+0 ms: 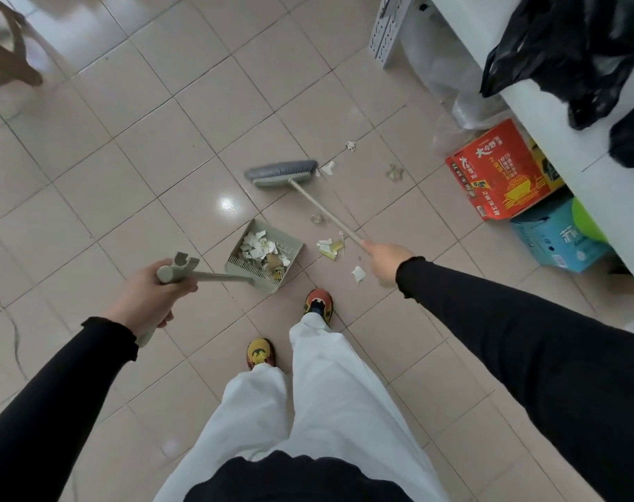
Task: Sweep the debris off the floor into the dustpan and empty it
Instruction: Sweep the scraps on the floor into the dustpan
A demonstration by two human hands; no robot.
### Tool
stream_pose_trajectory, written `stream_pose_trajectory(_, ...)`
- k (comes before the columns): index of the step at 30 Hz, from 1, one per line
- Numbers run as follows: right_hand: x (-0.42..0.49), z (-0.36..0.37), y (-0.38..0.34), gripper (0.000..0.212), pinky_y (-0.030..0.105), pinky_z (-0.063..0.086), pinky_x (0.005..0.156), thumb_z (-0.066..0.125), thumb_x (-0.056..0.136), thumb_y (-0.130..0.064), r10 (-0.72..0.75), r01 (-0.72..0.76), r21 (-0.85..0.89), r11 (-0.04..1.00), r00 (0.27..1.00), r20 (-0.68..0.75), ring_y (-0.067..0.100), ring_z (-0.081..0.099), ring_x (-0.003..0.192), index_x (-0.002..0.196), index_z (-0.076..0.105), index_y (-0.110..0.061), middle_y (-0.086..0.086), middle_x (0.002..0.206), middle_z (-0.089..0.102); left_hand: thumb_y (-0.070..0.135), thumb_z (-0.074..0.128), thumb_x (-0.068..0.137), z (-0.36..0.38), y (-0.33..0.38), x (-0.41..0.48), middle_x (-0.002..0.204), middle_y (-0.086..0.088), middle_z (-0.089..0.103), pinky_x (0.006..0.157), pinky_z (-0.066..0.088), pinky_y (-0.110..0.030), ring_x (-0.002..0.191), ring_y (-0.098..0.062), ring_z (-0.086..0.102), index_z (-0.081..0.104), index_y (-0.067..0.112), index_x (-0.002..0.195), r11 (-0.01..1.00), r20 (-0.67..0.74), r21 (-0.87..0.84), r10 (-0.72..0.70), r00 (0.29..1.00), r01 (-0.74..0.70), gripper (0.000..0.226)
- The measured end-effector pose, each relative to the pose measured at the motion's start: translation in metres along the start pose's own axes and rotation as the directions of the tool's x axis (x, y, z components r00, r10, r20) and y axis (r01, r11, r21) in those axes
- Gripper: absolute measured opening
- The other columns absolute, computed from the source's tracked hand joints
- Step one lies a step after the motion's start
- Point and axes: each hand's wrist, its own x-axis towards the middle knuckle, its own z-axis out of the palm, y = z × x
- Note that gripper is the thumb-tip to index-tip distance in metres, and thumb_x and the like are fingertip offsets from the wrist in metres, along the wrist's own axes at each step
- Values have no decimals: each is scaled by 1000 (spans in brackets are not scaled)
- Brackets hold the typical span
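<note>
My left hand [152, 298] grips the long handle of a beige dustpan [293, 244], which rests on the tiled floor and holds a heap of torn paper scraps. My right hand [386, 260] grips the broom's thin pole. The grey broom head [281, 172] sits on the floor beyond the dustpan. Loose debris lies to the right of the pan: a yellow-white scrap pile [330, 248], a white piece [358, 273], and more bits [327, 169] beside the broom head and farther out [350, 146].
A red carton [498, 168] and a blue box [554, 240] stand under a white counter [576, 146] on the right, with black bags [569, 56] on top. A wooden chair leg [7, 63] is at the far left. My feet [317, 302] stand just behind the dustpan.
</note>
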Motion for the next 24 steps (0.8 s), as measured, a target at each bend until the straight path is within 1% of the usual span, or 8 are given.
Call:
stream_pose_trajectory(3, -31, 5, 28, 62, 37, 54, 61, 44, 98, -12, 4, -9, -88, 996, 999, -54, 23, 56, 68, 155, 25, -28, 2, 78, 52, 15, 63, 92, -3, -8, -8, 109, -27, 69, 50, 40, -26, 55, -23, 47, 69, 22, 100, 1000, 27, 15, 17, 999, -18, 12)
stream_pose_trajectory(6, -64, 10, 54, 61, 39, 58, 64, 40, 98, -13, 20, -31, -147, 989, 996, -81, 24, 63, 72, 155, 24, -28, 3, 84, 58, 14, 62, 92, -4, -20, -14, 111, -27, 69, 50, 38, -25, 56, -23, 46, 69, 23, 100, 999, 55, 27, 32, 998, -34, 14)
stream_pose_trajectory(8, -83, 17, 72, 67, 40, 59, 64, 36, 96, -7, 33, -48, -172, 984, 995, -89, 25, 64, 70, 156, 23, -33, 2, 79, 56, 14, 62, 91, -5, -29, -17, 111, -28, 68, 50, 39, -26, 56, -23, 47, 68, 23, 95, 998, 74, 42, 51, 996, -54, 11)
stream_pose_trajectory(12, -139, 39, 93, 55, 34, 55, 60, 36, 102, -21, 16, -22, -67, 998, 996, -88, 17, 57, 64, 153, 29, -42, 0, 81, 59, 12, 61, 91, -8, -48, -21, 109, -32, 67, 48, 37, -25, 56, -23, 46, 65, 18, 91, 993, 106, 83, 77, 991, -86, 8)
stream_pose_trajectory(14, -169, 58, 86, 49, 23, 40, 44, 34, 105, -25, 12, -5, 96, 995, 997, -73, 12, 46, 55, 152, 33, -38, 0, 79, 58, 11, 61, 90, -8, -55, -23, 97, -32, 64, 46, 35, -24, 55, -22, 45, 65, 16, 93, 991, 119, 92, 85, 989, -96, 7)
stream_pose_trajectory(16, -182, 79, 70, 48, 20, 33, 35, 35, 105, -23, 30, -1, 307, 952, 996, -88, 12, 40, 52, 151, 37, -37, 2, 78, 54, 9, 61, 89, -7, -61, -25, 81, -20, 54, 44, 34, -23, 54, -22, 43, 65, 14, 94, 990, 128, 97, 87, 988, -100, 8)
stream_pose_trajectory(19, -169, 104, 30, 51, 25, 34, 39, 35, 101, -19, 77, -11, 483, 875, 990, -118, 16, 40, 52, 148, 43, -36, 3, 75, 52, 6, 62, 88, -7, -66, -25, 72, -11, 47, 43, 33, -22, 50, -21, 42, 65, 9, 96, 986, 135, 120, 102, 986, -118, 9)
stream_pose_trajectory(24, -137, 138, -42, 48, 28, 41, 50, 31, 99, -8, 50, -42, 465, 884, 999, -6, 20, 48, 61, 143, 47, -19, 7, 100, 51, 7, 61, 89, -4, -67, -22, 83, -15, 58, 43, 34, -23, 49, -19, 42, 64, 6, 106, 977, 156, 153, 123, 980, -147, 18)
